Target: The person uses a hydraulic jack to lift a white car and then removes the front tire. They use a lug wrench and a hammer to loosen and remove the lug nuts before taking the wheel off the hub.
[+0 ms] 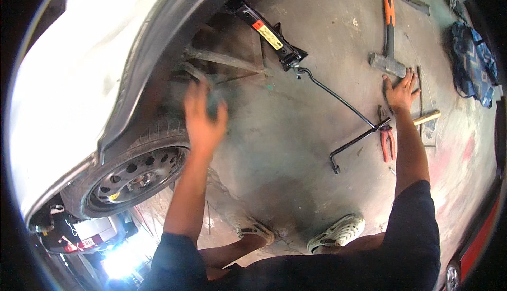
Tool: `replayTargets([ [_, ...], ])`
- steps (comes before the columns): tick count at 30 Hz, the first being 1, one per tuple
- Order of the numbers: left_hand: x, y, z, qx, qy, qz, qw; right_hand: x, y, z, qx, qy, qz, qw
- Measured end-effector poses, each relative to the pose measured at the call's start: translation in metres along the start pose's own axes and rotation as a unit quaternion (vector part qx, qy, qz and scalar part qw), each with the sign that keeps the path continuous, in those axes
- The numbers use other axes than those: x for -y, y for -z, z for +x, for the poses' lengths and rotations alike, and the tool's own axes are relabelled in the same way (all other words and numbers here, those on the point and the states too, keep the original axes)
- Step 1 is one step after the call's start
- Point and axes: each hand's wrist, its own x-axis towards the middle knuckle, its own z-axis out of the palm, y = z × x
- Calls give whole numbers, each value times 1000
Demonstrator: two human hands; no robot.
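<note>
My left hand [206, 116], fingers apart and blurred, is raised beside the white car's wheel arch, above the steel wheel [142, 180]. My right hand [401, 90] has spread fingers at the floor, just below the head of an orange-handled sledgehammer [388, 24]. A black scissor jack [264, 32] lies near the car, joined to a bent crank rod [338, 103]. An L-shaped black wrench [343, 151] crosses the rod's end and red-handled pliers [386, 146]. A wooden-handled tool [426, 118] is partly hidden by my right forearm.
The white car body [63, 95] fills the left side. A blue patterned bag [472, 64] lies at the right, near a flat metal strip [412, 0]. My shoes [338, 233] are on the concrete floor. A red car [478, 238] shows at the lower right edge.
</note>
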Motion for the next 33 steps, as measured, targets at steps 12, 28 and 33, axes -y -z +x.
replayTargets([
  [12,-45,464,-129,113,-118,-842,514,-49,100,-90,299,244,118,915],
  [28,50,634,-235,208,-256,-802,499,108,331,-370,477,170,11,862],
  [33,90,575,-306,127,34,-744,655,66,253,-369,557,177,-176,792],
])
